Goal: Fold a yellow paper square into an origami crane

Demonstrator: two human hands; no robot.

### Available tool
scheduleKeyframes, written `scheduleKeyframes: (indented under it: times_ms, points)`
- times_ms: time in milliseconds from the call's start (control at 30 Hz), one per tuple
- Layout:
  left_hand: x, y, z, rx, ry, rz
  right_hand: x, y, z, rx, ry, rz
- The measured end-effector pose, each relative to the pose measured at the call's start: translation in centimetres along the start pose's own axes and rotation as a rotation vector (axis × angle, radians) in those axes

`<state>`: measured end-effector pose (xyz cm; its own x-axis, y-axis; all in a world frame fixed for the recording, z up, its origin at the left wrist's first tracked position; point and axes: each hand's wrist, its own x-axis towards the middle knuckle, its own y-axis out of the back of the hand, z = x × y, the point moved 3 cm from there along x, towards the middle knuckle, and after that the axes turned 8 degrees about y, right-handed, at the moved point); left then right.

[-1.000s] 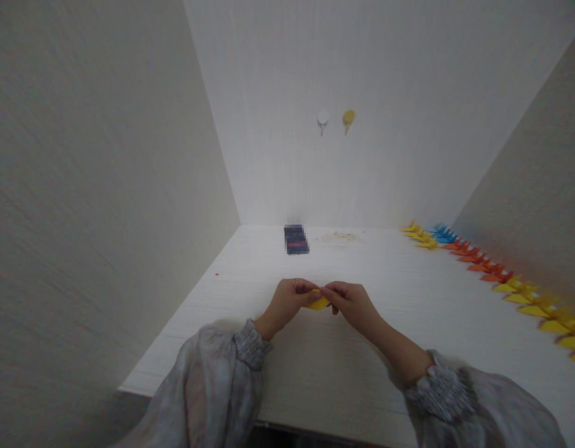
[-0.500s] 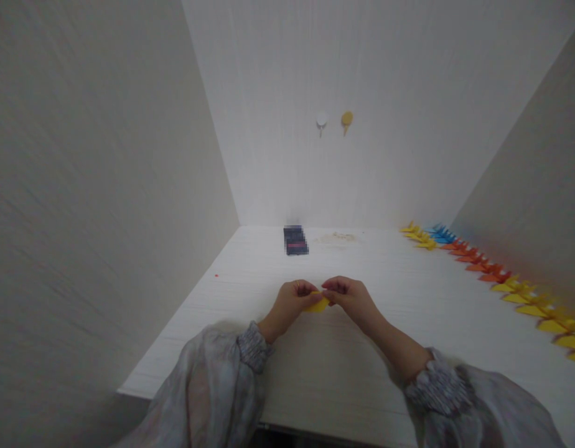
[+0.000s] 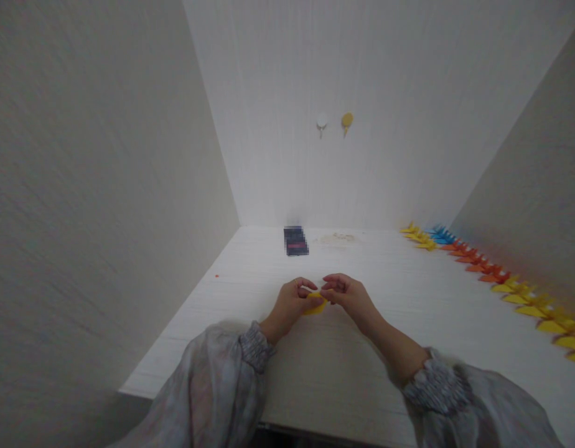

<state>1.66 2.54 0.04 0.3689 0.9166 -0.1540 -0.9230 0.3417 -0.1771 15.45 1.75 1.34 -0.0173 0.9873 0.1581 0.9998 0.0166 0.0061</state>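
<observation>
A small piece of folded yellow paper (image 3: 316, 306) is held above the white table, between my two hands. My left hand (image 3: 294, 302) grips its left side, thumb lying over the top. From the other side, my right hand (image 3: 346, 290) pinches the paper's upper right edge with thumb and fingertips. The paper's far side and some fingertips are hidden, so the exact shape of the fold is unclear.
Along the right wall runs a row of folded paper cranes: yellow (image 3: 516, 287), orange-red (image 3: 474, 258) and blue (image 3: 441, 234). A dark pixelated object (image 3: 295, 241) lies near the back wall. Two hooks, white (image 3: 322, 121) and yellow (image 3: 346, 119), are on that wall. A red speck (image 3: 217, 275) lies left.
The fingers of both hands have lifted and spread slightly around the yellow paper. The paper has tilted a little, and both hands stay in nearly the same place.
</observation>
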Motion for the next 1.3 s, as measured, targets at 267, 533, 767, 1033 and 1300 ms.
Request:
scheduleKeyframes:
  times_ms: [267, 533, 767, 1033, 1300]
  points:
    - [-0.1, -0.2, -0.1, -0.015, 0.006, 0.002, 0.0, 0.0, -0.1, 0.012, 0.065, -0.043]
    - [-0.1, -0.4, -0.1, -0.014, 0.039, -0.029, 0.2, 0.6, 0.1, -0.080, 0.123, 0.027]
    - [0.1, -0.6, -0.3, -0.016, 0.053, -0.102, 0.5, 1.1, 0.7, -0.230, 0.181, 0.110]
    - [0.2, -0.5, -0.7, -0.017, 0.085, -0.184, 0.6, 1.2, 0.5, -0.236, 0.144, 0.140]
    - [0.7, 0.1, -0.7, -0.088, -0.019, -0.030, 0.1, -0.2, 0.6, -0.117, -0.039, -0.023]
